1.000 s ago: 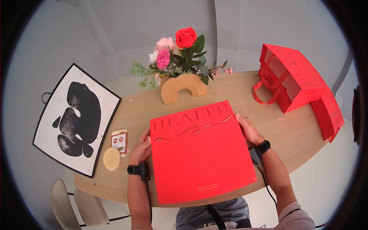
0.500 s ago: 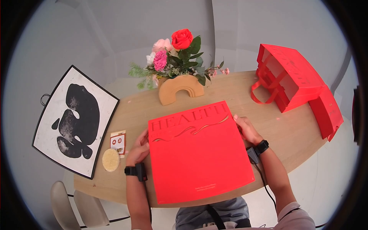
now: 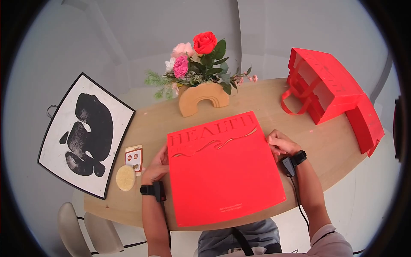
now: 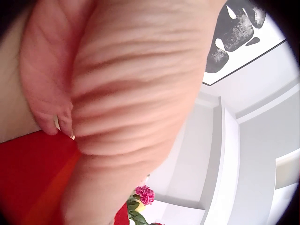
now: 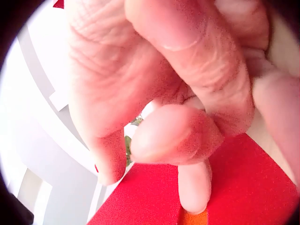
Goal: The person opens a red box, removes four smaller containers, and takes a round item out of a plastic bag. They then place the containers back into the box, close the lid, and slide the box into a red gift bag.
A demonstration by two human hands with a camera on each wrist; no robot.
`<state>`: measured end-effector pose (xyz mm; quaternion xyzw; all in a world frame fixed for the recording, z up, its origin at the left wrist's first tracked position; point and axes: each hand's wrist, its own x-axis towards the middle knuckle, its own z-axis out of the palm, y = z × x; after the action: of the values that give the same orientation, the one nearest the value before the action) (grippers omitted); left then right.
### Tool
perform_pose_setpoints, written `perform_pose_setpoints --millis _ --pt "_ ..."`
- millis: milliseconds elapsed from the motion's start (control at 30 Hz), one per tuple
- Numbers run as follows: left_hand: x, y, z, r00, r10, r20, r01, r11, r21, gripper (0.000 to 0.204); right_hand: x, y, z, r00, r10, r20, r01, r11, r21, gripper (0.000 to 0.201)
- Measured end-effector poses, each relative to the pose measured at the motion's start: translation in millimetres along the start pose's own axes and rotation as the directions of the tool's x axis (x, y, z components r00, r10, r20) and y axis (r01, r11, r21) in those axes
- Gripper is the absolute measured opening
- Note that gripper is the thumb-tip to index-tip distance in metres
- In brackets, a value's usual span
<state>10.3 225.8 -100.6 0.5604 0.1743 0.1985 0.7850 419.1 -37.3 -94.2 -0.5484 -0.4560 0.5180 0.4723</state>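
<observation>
A large flat red box [image 3: 222,171] marked HEALTH, with a wavy gold-edged cutout, leans over the near table edge before the person. The left hand [image 3: 156,165] grips its left side; in the left wrist view its fingertips [image 4: 49,124] meet the red side wall. At the upper right edge, the right hand [image 3: 282,143] has its fingers bent, thumb at the box's edge. One fingertip [image 5: 194,197] presses on an orange strip in the red side [image 5: 154,192] in the right wrist view. The box's underside is hidden.
A red gift bag [image 3: 325,90] with ribbon handles lies at the back right. Flowers [image 3: 205,43] stand in a tan arch vase [image 3: 203,96] behind the box. At left are a framed black-and-white picture [image 3: 83,132], a small card [image 3: 134,157] and a pale round disc [image 3: 125,177].
The right hand has drawn back slightly from the box's face and bent its fingers at the right edge. The left hand and the box stay nearly where they were.
</observation>
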Motion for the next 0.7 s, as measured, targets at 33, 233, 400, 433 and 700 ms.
perform_pose_setpoints --millis 33,233,400,433,700 --pt "-0.1 0.2 0.2 1.0 0.0 -0.002 0.0 1.0 0.0 0.116 -0.3 -0.2 -1.1 1.0 -0.01 0.022 0.009 1.0 0.009 0.07" --pt "1.3 0.8 3.6 1.0 -0.009 -0.015 0.009 1.0 0.005 0.113 0.3 5.0 -2.3 0.999 0.041 0.034 -0.043 0.998 0.047 0.066" --pt "1.4 3.2 6.4 1.0 -0.016 -0.02 0.016 1.0 0.001 0.12 0.5 3.4 -2.5 0.997 0.064 0.041 -0.067 0.994 0.082 0.063" --pt "1.1 3.0 5.4 1.0 -0.016 -0.02 0.016 1.0 0.002 0.12 0.6 2.7 -2.3 0.997 0.065 0.042 -0.068 0.994 0.081 0.062" --pt "-6.7 14.4 13.0 0.995 -0.062 0.074 0.055 0.993 0.103 0.136 2.2 6.0 -4.1 0.997 0.059 0.055 -0.063 0.994 0.087 0.062"
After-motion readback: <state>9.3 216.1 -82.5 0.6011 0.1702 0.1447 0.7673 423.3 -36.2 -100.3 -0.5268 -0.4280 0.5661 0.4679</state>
